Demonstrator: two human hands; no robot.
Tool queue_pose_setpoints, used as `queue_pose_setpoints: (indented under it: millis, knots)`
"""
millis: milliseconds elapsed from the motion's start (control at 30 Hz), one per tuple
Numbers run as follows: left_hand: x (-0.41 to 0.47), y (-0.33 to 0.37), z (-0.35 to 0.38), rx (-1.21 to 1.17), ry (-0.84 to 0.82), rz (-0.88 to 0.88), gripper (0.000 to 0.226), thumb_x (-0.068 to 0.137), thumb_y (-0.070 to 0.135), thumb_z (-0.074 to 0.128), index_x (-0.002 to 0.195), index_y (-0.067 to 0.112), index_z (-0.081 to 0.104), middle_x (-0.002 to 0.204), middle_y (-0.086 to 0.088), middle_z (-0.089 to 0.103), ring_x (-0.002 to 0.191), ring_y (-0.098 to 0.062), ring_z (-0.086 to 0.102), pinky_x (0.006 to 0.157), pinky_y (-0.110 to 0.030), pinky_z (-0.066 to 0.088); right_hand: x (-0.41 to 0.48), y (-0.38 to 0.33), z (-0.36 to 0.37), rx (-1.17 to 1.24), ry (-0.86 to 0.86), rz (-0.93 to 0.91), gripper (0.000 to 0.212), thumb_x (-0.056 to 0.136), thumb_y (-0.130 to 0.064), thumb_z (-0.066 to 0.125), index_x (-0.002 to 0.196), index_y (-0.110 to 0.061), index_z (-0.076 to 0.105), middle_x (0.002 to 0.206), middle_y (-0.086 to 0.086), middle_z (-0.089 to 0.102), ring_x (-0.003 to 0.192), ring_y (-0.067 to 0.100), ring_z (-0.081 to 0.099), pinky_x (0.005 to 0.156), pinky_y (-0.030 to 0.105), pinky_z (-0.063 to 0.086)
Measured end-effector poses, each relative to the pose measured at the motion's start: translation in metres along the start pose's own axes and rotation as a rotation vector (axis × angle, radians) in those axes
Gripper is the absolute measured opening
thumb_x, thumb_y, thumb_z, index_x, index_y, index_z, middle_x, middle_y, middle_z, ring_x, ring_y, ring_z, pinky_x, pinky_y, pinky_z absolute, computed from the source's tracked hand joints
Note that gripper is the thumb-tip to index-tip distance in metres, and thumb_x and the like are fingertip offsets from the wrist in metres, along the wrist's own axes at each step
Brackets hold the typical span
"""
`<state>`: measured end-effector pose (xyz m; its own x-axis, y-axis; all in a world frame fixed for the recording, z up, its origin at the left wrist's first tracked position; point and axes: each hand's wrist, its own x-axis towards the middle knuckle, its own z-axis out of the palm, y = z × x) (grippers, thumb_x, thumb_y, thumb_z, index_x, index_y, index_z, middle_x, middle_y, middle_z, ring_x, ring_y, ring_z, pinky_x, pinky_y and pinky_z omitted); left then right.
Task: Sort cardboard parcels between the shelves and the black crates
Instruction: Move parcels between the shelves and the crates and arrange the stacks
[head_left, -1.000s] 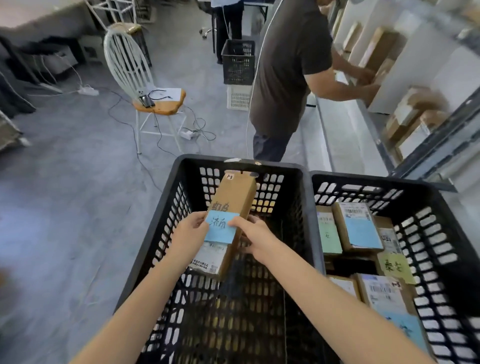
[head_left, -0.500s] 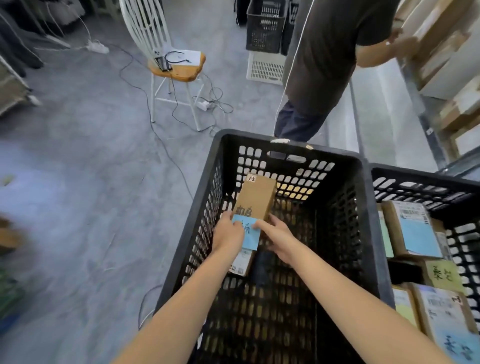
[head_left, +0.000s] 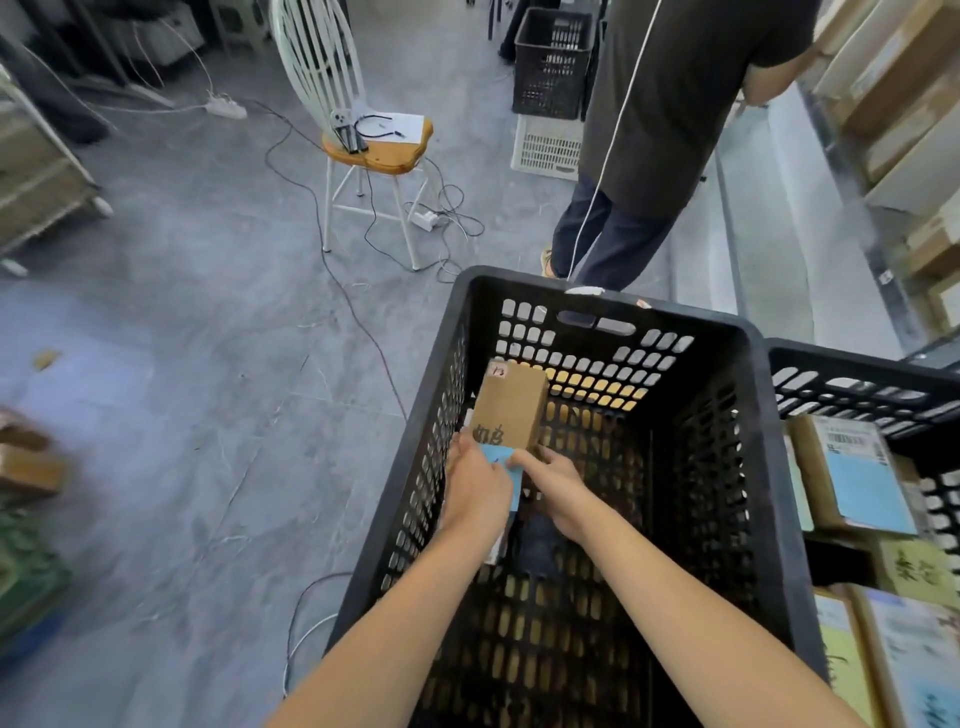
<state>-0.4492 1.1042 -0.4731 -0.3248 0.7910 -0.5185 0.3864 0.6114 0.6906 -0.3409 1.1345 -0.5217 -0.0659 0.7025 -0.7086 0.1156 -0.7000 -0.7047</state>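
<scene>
Left hand (head_left: 475, 488) and right hand (head_left: 558, 483) grip the cardboard parcel (head_left: 511, 405), fingers (head_left: 462, 453) curled round its near end. Parcel is held tilted inside the black crate (head_left: 613, 306), toward 11 o'clock; second crate (head_left: 857, 374) of parcels adjoins at 3 o'clock

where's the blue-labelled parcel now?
Head view, centre: parcel low inside the left black crate, near its left wall, held by left hand and right hand.

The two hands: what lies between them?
In the head view, the cardboard parcel with its blue label, gripped by the left hand and the right hand.
</scene>
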Motion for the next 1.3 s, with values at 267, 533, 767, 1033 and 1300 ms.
queue_pose_setpoints:
  millis: [267, 533, 767, 1033, 1300]
  knots:
    - [-0.008, 0.01, -0.009, 0.089, 0.005, 0.054, 0.062, 0.104, 0.021, 0.045, 0.159, 0.017, 0.015, 0.168, -0.001, 0.007, 0.153, -0.019, 0.013, 0.12, -0.04, 0.029, 0.014, -0.016, 0.016, -0.114, 0.028, -0.023, 0.025, 0.081, -0.028, 0.067, 0.105, -0.027, 0.062, 0.105, 0.0, 0.068, 0.1, 0.02, 0.064, 0.081, 0.037, 0.055]
    - [-0.018, 0.026, -0.027, 0.213, -0.108, 0.464, 0.058, 0.102, 0.013, 0.048, 0.155, 0.016, 0.026, 0.162, -0.002, 0.027, 0.147, -0.015, 0.026, 0.119, -0.032, 0.027, -0.002, -0.019, -0.008, -0.537, 0.132, -0.17, 0.047, 0.1, -0.035, 0.053, 0.135, -0.005, 0.057, 0.139, 0.008, 0.057, 0.125, 0.023, 0.053, 0.105, 0.036, 0.044]
    - [-0.006, 0.055, -0.041, 0.471, -0.186, 0.664, 0.039, 0.1, 0.016, 0.048, 0.138, 0.007, 0.044, 0.137, -0.008, 0.051, 0.127, -0.021, 0.048, 0.106, -0.035, 0.04, -0.046, -0.059, -0.043, -0.783, 0.232, -0.346, 0.042, 0.1, -0.032, 0.053, 0.139, -0.014, 0.054, 0.138, 0.004, 0.059, 0.126, 0.017, 0.054, 0.1, 0.027, 0.04]
    - [-0.026, 0.084, -0.049, 0.657, -0.132, 0.992, 0.05, 0.1, 0.025, 0.049, 0.145, 0.004, 0.038, 0.146, -0.011, 0.045, 0.137, -0.024, 0.039, 0.117, -0.035, 0.028, -0.116, -0.074, -0.075, -0.988, 0.398, -0.559, 0.054, 0.099, -0.035, 0.055, 0.148, -0.017, 0.041, 0.148, 0.001, 0.048, 0.134, 0.017, 0.045, 0.105, 0.025, 0.034]
    - [-0.116, 0.127, -0.025, 0.655, -0.09, 1.311, 0.059, 0.101, 0.028, 0.049, 0.151, 0.004, 0.031, 0.159, -0.012, 0.032, 0.15, -0.024, 0.02, 0.122, -0.032, 0.007, -0.23, -0.067, -0.122, -0.905, 0.647, -0.667, 0.062, 0.1, -0.04, 0.052, 0.154, -0.019, 0.03, 0.16, 0.001, 0.03, 0.148, 0.016, 0.025, 0.117, 0.033, 0.024]
